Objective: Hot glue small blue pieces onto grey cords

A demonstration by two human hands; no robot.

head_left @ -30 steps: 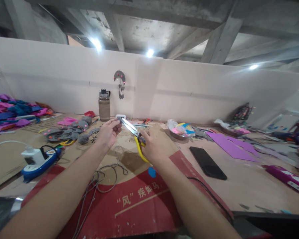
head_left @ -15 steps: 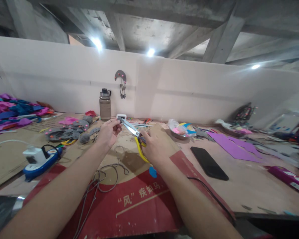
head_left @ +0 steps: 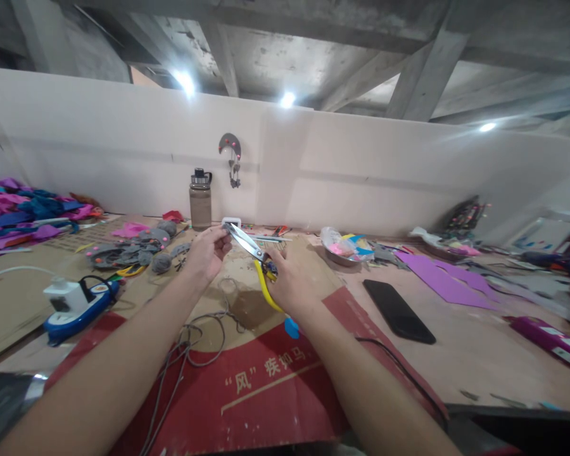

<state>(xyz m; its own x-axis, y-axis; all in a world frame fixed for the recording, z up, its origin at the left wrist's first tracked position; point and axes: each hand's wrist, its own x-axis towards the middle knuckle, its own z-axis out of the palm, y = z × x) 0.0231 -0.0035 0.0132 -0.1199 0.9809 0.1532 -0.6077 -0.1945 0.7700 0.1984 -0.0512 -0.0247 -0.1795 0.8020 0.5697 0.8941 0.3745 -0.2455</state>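
Note:
My right hand [head_left: 285, 278] is closed round the yellow handles of a pair of scissors [head_left: 247, 242], whose blades point up and left. Between the fingertips of my left hand [head_left: 209, 253] is pinched a small grey piece [head_left: 227, 227], perhaps felt, too small to make out well. The blade tips reach that grey piece. Beneath my hands, loose grey cord [head_left: 204, 335] lies in loops over a red and brown cardboard sheet [head_left: 266, 405].
A water bottle [head_left: 200, 201] stands by the white partition. Left are a blue power strip [head_left: 78, 316], grey felt pieces [head_left: 123, 253] and coloured scraps [head_left: 23, 212]. Right are a black phone [head_left: 399, 311], a bowl [head_left: 342, 254], purple sheets [head_left: 444, 278] and a magenta tool [head_left: 551, 342].
The scissors have shifted slightly left and their blades look closer together. My left hand keeps its pinch in nearly the same place.

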